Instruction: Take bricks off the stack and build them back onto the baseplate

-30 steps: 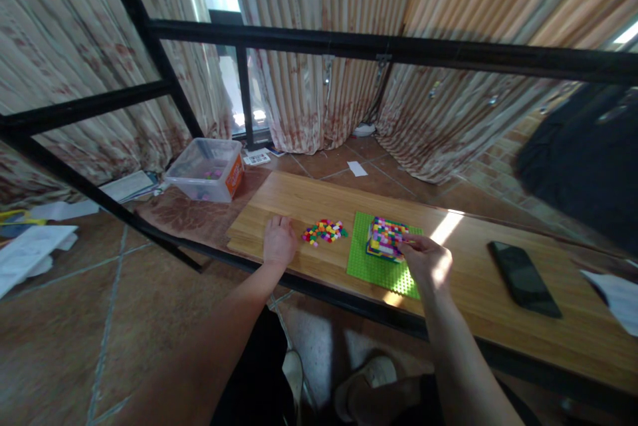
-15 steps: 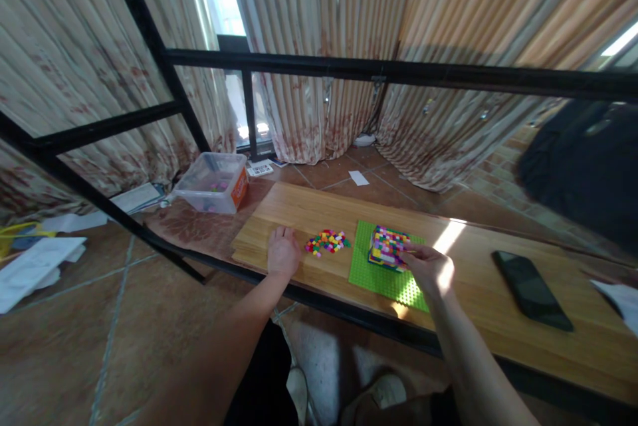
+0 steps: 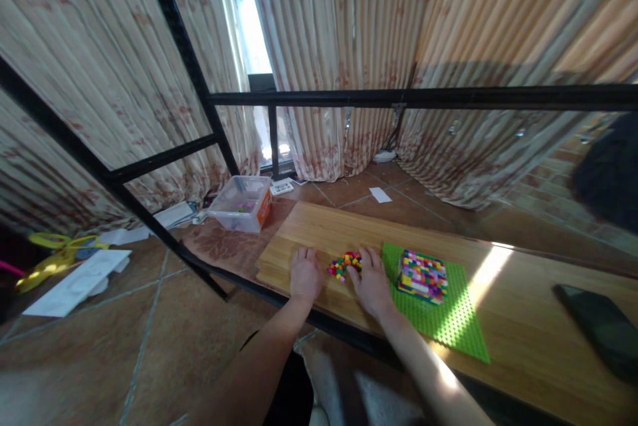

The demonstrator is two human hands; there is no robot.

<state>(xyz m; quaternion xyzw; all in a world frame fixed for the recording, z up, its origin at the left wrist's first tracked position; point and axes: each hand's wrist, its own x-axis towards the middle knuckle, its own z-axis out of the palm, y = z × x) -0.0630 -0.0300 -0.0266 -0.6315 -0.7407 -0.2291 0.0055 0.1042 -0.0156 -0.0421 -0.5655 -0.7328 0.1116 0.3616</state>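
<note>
A small pile of coloured toy bricks (image 3: 343, 265) lies on the wooden tabletop between my hands. My left hand (image 3: 306, 274) rests on the wood just left of the pile, its fingers lying on the surface and nothing seen in them. Over the pile's right side is my right hand (image 3: 373, 283), thumb and fingers apart, touching or just above the bricks and hiding some of them. To its right, a green baseplate (image 3: 463, 316) carries a multicoloured block built of bricks (image 3: 423, 275).
A black phone (image 3: 595, 326) lies at the table's right. On the floor beyond the table's left end stands a clear plastic box (image 3: 239, 207) with some bricks inside. Black metal bars (image 3: 319, 100) cross in front of the curtains (image 3: 319, 27). A sunlit strip crosses the baseplate.
My right hand has left the brick-built block and moved left to the loose pile. My left hand stays beside the pile. The view has shifted to the left and upward.
</note>
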